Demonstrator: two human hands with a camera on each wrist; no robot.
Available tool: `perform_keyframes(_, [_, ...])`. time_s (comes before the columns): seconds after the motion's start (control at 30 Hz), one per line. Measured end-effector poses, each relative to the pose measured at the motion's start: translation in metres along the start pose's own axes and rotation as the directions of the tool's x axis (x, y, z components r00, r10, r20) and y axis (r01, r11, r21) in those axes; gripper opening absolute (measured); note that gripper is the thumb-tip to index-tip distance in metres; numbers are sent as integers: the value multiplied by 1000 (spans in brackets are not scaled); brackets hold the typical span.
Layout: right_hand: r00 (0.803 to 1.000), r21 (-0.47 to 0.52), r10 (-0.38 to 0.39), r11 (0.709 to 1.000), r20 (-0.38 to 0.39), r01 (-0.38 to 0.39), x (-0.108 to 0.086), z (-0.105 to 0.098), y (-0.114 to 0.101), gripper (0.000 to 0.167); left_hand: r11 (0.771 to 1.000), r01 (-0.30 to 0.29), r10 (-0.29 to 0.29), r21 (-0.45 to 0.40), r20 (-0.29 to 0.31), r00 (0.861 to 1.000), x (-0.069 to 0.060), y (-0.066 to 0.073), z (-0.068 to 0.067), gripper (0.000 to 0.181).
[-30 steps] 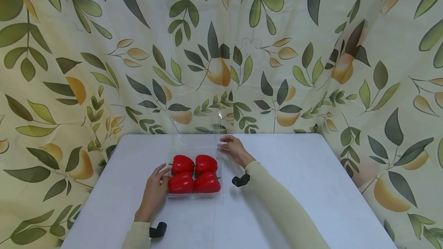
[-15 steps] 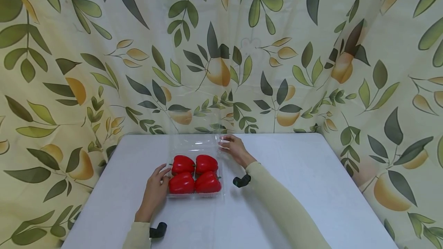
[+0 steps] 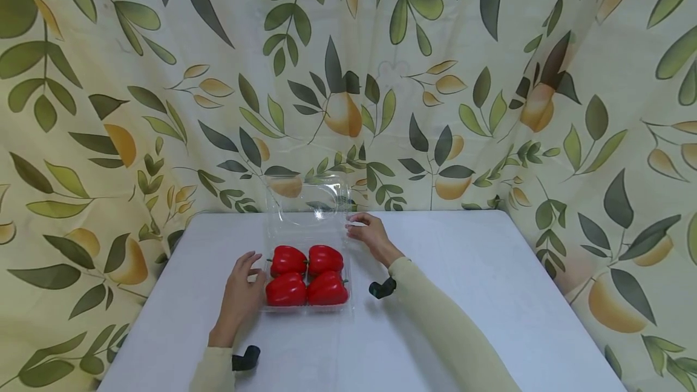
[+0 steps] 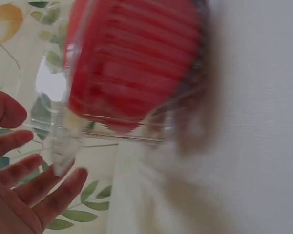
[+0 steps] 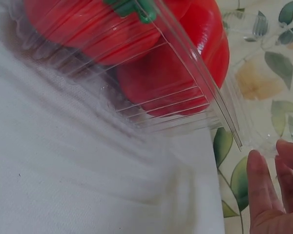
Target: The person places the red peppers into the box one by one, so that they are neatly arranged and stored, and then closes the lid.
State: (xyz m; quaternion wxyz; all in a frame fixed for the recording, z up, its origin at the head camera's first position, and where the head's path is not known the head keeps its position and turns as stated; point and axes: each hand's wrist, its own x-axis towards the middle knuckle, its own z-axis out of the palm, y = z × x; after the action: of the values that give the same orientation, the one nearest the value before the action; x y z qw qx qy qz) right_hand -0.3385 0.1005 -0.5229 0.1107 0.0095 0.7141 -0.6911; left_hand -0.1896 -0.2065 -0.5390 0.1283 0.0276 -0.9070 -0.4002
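Several red bell peppers (image 3: 286,290) sit in two rows in a clear plastic clamshell box (image 3: 307,308), its clear lid (image 3: 305,222) raised at the back. My left hand (image 3: 238,295) is beside the box's left side; in the left wrist view its fingers (image 4: 58,195) are spread near the clear plastic, gripping nothing. By the lid's right edge is my right hand (image 3: 373,238). In the right wrist view its fingers (image 5: 259,185) are fairly straight, with the tips close to the plastic; whether they touch it is hard to tell. A green stem (image 5: 129,9) shows on one pepper.
The box stands on a white-covered table (image 3: 446,295), towards the back edge. Behind the table hangs a curtain (image 3: 414,89) printed with leaves and fruit. A black wrist mount (image 3: 383,288) sits on each forearm.
The glare on the lid has shifted upward, and the raised lid shows more plainly above the table's back edge. My left hand has moved slightly left, away from the box. My right hand barely moved.
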Motion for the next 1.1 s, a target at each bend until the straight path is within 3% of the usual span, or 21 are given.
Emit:
perform_keyframes(0.2, [1000, -25, -11, 1000, 0, 11, -2, 1, -2, 25, 996, -75, 72, -38, -85, 994, 20, 8, -16, 40])
perform_keyframes(0.53, [997, -125, -72, 990, -14, 70, -4, 2, 0, 14, 977, -62, 29, -203, -163, 986, 59, 33, -39, 45])
perform_keyframes(0.67, [996, -133, -88, 987, -12, 86, -4, 0, 0, 13, 958, -53, 2, -284, -175, 985, 75, 45, -39, 45])
perform_keyframes(0.87, [992, -133, -128, 983, -11, 125, -4, -3, 0, 12, 910, -14, -71, -415, -187, 980, 100, 60, -30, 47])
perform_keyframes(1.1, [989, -168, -147, 975, -5, 144, -3, -4, 2, 10, 911, -72, -25, -407, -229, 973, 118, 66, -23, 47])
